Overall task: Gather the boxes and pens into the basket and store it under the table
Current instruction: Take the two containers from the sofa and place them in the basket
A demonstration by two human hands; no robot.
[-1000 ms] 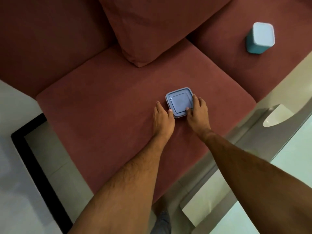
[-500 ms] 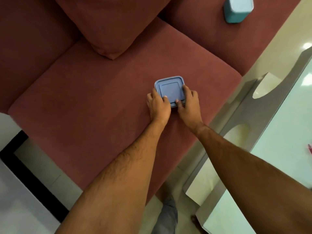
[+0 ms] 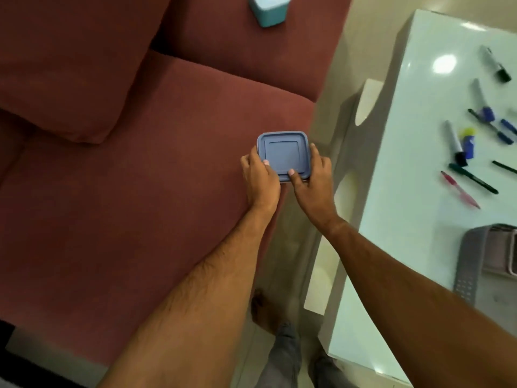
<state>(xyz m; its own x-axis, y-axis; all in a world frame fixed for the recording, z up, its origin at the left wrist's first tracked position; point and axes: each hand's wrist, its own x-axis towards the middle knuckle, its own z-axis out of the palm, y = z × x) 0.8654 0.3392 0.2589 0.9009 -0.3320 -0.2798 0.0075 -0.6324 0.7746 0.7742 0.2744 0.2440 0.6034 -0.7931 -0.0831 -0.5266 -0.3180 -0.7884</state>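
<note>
A square blue box [image 3: 282,154] with a ridged lid is held over the front right corner of the red sofa seat. My left hand [image 3: 261,180] grips its left side and my right hand [image 3: 313,180] grips its right side, thumbs on the lid. A second box [image 3: 268,8], teal with a white lid, stands on the far sofa cushion at the top edge. Several pens and markers [image 3: 472,141] lie scattered on the white glossy table [image 3: 414,163] at the right. The grey basket [image 3: 486,259] sits on that table at the right edge, partly cut off.
A red cushion [image 3: 70,68] leans on the sofa back at the upper left. A narrow strip of floor runs between the sofa [image 3: 140,205] and the table, where my legs and a foot [image 3: 263,309] stand. The table's white cut-out frame [image 3: 352,141] borders the strip.
Both hands have closed on the blue box and carried it toward the sofa's front right edge. The view has swung right, bringing the table, pens and basket into sight.
</note>
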